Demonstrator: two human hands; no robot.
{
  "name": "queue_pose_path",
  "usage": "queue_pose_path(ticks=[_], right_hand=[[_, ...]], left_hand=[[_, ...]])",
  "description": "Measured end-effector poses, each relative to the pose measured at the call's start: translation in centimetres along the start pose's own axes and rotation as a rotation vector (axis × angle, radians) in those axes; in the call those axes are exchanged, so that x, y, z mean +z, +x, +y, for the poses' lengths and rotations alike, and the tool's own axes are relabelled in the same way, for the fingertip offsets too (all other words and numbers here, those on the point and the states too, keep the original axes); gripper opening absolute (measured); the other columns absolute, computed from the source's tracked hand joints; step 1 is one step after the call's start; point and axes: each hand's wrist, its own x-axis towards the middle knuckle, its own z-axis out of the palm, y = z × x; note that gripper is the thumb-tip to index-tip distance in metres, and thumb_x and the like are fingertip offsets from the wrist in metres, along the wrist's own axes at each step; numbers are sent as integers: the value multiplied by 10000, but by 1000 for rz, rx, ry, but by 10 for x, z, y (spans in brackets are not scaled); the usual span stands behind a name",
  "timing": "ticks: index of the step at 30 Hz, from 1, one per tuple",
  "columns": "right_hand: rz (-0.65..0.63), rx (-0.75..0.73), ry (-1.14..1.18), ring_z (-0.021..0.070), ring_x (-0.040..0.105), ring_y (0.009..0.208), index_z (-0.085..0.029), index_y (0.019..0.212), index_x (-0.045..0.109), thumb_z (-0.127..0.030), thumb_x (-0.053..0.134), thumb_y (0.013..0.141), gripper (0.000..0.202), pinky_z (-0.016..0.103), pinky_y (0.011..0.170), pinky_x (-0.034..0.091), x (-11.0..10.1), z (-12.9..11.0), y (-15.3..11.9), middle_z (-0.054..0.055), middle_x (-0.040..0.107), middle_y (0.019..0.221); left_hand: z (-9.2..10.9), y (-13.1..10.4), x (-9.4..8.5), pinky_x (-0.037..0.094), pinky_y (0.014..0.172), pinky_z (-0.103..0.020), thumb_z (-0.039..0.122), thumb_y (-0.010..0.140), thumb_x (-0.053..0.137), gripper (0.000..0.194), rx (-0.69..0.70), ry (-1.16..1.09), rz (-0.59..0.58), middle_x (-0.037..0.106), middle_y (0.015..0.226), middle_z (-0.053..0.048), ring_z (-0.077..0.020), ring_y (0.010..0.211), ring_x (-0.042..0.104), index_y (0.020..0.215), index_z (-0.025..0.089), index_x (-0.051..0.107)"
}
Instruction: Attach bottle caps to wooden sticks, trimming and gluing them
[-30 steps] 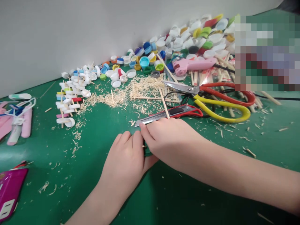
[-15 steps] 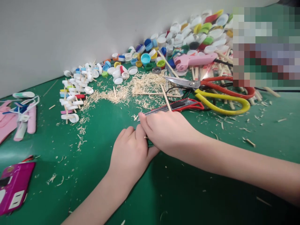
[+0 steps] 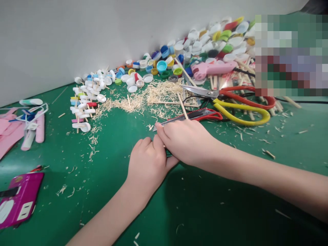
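My left hand (image 3: 148, 160) and my right hand (image 3: 186, 141) meet above the green table (image 3: 107, 205), fingers curled and touching. A thin wooden stick (image 3: 182, 106) rises from behind my right hand, which is closed on it. Between the hands a tiny light tip shows; whatever my left fingers close on is too hidden to name. Just beyond my right hand lies a red utility knife (image 3: 202, 113) with its blade pointing left. Scissors (image 3: 215, 94) with one red and one yellow handle lie behind the knife.
Wood shavings (image 3: 153, 95) are heaped in the middle. Behind them bottle caps (image 3: 162, 66) and a pink glue gun (image 3: 212, 68) lie by the wall. Caps on sticks (image 3: 83, 109) stand left. A magenta device (image 3: 23, 198) and pink items (image 3: 39, 128) lie at the left edge.
The view has shifted slightly, so most things appear a little further right. Both hands keep nearly the same hold, close together.
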Motion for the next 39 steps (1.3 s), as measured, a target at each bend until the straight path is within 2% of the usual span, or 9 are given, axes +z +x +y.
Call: queue_pose_path(ticks=[9,17,27,33,39], right_hand=[[46,-36,-43,187,601,744,-109,1061,565,-171,325,932,279,267,496,201,3,2,-1,104,612,825],[49,-32,-12,193,595,692,-130,1005,573,-176,310,934,276,259,486,192,3,2,-2,80,622,799],[64,-4,2,186,594,688,-138,975,582,-183,300,938,287,267,494,190,5,1,-3,86,627,781],[30,15,7,195,601,719,-141,1035,582,-177,329,923,279,268,496,192,4,0,-4,101,641,831],[9,37,-9,205,601,693,-141,1077,587,-174,350,906,295,283,463,165,4,-1,-1,81,622,777]], left_hand=[[0,0,2,421,500,-323,513,934,285,536,-1,17,-2,599,565,-64,-216,531,567,981,54,558],[0,-1,2,397,479,-316,511,930,304,505,43,49,47,578,531,-60,-205,494,553,797,101,567],[1,-1,2,395,471,-331,502,934,296,537,61,38,60,569,529,-61,-218,488,542,871,53,584],[1,0,3,408,508,-309,521,910,372,484,66,62,33,583,557,-61,-195,520,556,775,104,578],[2,-1,4,396,502,-327,475,924,368,454,57,70,-2,575,560,-60,-205,523,543,830,85,582]])
